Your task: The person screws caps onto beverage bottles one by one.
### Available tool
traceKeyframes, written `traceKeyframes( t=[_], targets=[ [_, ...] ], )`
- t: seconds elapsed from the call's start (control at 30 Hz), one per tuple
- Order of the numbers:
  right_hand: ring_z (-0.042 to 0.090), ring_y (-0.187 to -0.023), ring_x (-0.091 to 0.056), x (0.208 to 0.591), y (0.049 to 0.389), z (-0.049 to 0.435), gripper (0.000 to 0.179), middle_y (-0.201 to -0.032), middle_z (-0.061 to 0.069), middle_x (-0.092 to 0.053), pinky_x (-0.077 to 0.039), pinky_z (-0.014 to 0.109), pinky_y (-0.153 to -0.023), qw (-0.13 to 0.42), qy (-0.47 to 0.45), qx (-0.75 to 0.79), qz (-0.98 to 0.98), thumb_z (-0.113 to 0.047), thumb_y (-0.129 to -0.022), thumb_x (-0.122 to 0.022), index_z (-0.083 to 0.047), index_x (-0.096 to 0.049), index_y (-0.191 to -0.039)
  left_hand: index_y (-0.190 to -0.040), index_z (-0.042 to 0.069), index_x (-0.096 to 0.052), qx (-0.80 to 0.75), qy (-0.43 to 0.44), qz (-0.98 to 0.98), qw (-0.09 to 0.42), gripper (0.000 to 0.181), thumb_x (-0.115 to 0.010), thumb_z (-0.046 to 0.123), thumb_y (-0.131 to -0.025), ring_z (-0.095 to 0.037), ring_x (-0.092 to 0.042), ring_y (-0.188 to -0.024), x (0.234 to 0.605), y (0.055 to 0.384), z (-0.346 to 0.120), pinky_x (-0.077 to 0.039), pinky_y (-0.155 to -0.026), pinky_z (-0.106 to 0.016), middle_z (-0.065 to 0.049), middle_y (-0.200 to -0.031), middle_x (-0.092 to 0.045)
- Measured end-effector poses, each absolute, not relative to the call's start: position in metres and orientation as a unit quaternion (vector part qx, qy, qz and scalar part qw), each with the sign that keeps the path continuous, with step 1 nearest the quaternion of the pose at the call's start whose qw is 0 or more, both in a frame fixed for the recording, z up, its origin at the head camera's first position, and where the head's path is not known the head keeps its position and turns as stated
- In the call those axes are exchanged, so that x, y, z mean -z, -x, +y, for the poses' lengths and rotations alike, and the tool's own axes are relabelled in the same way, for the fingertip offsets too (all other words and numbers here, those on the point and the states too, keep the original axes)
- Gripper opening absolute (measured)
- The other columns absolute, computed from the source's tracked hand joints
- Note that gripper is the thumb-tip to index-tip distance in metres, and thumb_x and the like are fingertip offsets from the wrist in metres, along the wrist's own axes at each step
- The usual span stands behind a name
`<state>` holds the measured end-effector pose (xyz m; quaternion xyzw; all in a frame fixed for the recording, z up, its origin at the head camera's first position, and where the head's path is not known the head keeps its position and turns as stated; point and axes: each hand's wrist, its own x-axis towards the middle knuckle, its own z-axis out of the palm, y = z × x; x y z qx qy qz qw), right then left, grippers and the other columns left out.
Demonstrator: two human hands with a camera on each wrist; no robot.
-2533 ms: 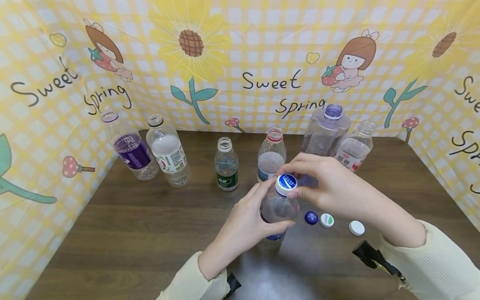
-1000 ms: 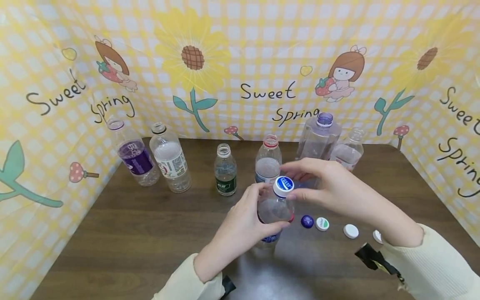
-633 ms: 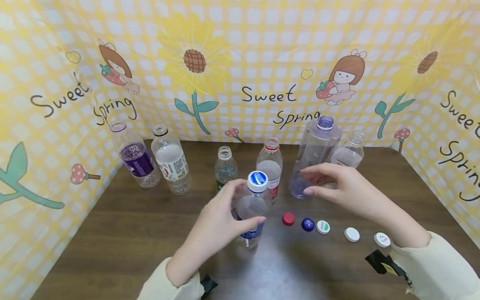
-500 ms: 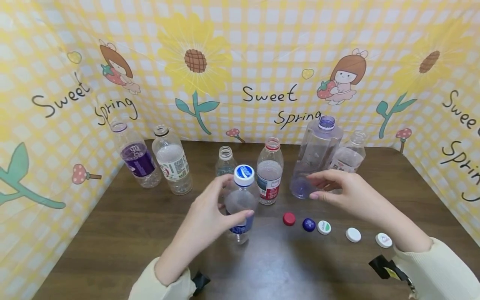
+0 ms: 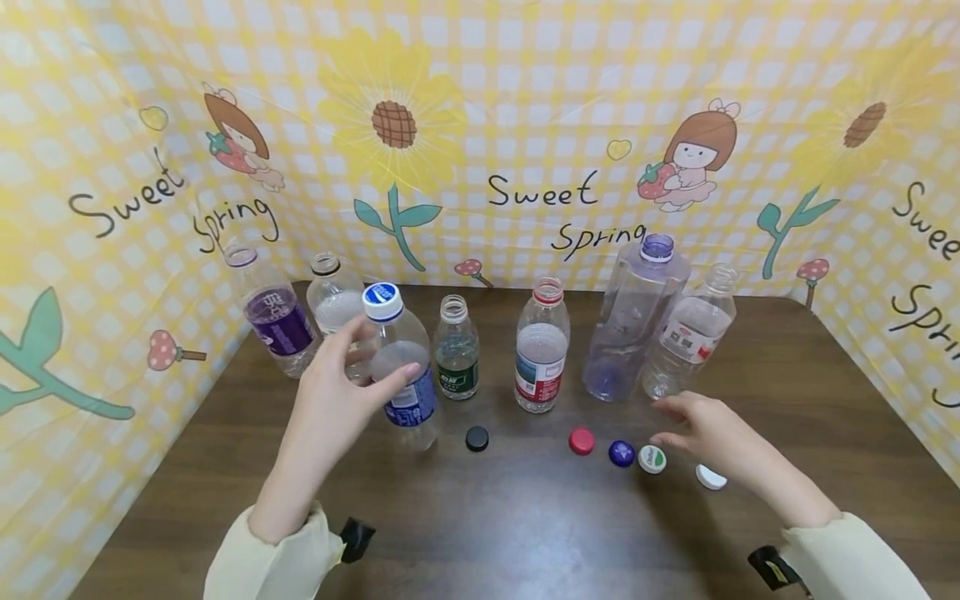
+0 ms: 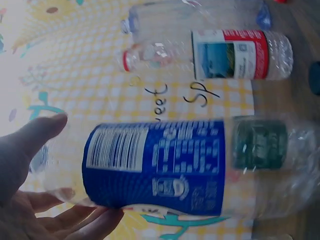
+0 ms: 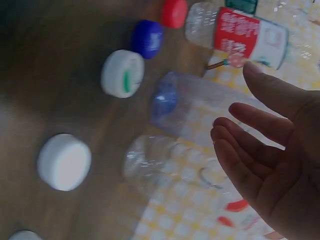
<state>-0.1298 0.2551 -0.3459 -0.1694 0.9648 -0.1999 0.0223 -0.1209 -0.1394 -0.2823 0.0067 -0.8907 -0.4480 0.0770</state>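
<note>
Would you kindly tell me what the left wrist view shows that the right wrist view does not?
Only the left wrist view shows the left hand holding the blue-labelled bottle, and the black cap. Only the right wrist view shows the right hand, the dark-blue cap, the green-marked white cap and a plain white cap. Both show the red-and-white-labelled bottle, purple-tinted bottle and yellow checked backdrop.

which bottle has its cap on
The blue-labelled bottle in the left hand: a blue-topped white cap closes it, whereas the other six bottles all stand uncapped.
</note>
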Motion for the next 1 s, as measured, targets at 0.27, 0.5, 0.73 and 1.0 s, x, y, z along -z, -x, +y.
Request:
traceKeyframes(
  t=[0.27,0.5,0.73,1.0],
  targets=[
    [0.025,-0.082,-0.063,0.376,0.128,0.266,0.044,-0.092,0.015,-0.068,-0.053,0.041,-0.071,0.036,0.168,0.196,0.965,-0.019,-0.073,-0.08,0.007,-0.065,-0.105,-0.147,0.01,-0.034,0.429,-0.04,-0.893,0.13,0.08,-0.074,0.035,-0.083,-0.035,-0.051,-0.126,0.293,0.137,-0.14,-0.053,-0.091,-0.048,-0.015,-0.142,-0.046],
    [0.02,-0.079,-0.061,0.394,0.127,0.269,0.048,-0.09,0.01,-0.066,-0.052,0.034,-0.068,0.038,0.187,0.195,0.962,-0.022,-0.069,-0.082,0.005,-0.065,-0.104,-0.148,0.01,-0.032,0.417,-0.055,-0.895,0.149,0.08,-0.073,0.033,-0.084,-0.038,-0.049,-0.127,0.302,0.152,-0.136,-0.05,-0.094,-0.054,-0.018,-0.143,-0.045],
    [0.016,-0.078,-0.06,0.401,0.127,0.269,0.047,-0.089,0.007,-0.064,-0.05,0.03,-0.066,0.033,0.201,0.199,0.959,-0.021,-0.067,-0.084,0.004,-0.066,-0.103,-0.148,0.01,-0.031,0.425,-0.061,-0.892,0.138,0.08,-0.072,0.035,-0.084,-0.038,-0.047,-0.129,0.314,0.166,-0.135,-0.047,-0.097,-0.054,-0.016,-0.145,-0.043],
    [0.013,-0.076,-0.056,0.404,0.129,0.267,0.044,-0.087,0.004,-0.062,-0.046,0.024,-0.063,0.046,0.196,0.211,0.956,-0.018,-0.069,-0.083,0.001,-0.066,-0.105,-0.148,0.007,-0.03,0.431,-0.059,-0.888,0.147,0.081,-0.072,0.034,-0.085,-0.039,-0.046,-0.129,0.317,0.174,-0.132,-0.045,-0.101,-0.054,-0.017,-0.145,-0.043]
  ],
)
